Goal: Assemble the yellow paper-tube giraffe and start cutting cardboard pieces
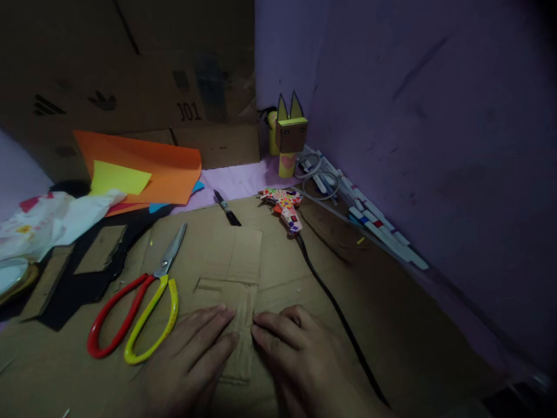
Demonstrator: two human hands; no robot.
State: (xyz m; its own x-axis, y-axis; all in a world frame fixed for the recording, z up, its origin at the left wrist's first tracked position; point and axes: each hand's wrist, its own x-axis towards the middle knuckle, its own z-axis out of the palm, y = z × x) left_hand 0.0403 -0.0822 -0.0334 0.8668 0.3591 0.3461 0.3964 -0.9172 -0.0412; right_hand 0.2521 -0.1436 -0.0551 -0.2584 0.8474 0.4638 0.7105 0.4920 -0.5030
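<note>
A piece of cardboard with fold lines lies in front of me. My left hand rests on its left side, fingers stretched out and lying flat. At the right edge my right hand has its fingers bent together, tips pinching the cardboard's border. Just beyond lies another flat cardboard panel; I cannot tell whether the two are joined. Left of my hands are scissors with one red and one yellow handle, blades slightly apart.
A patterned glue gun trails a black cord along the right. A black cutter knife lies farther back. Orange paper, a cardboard animal figure and striped strips stand or lie near the large box and wall.
</note>
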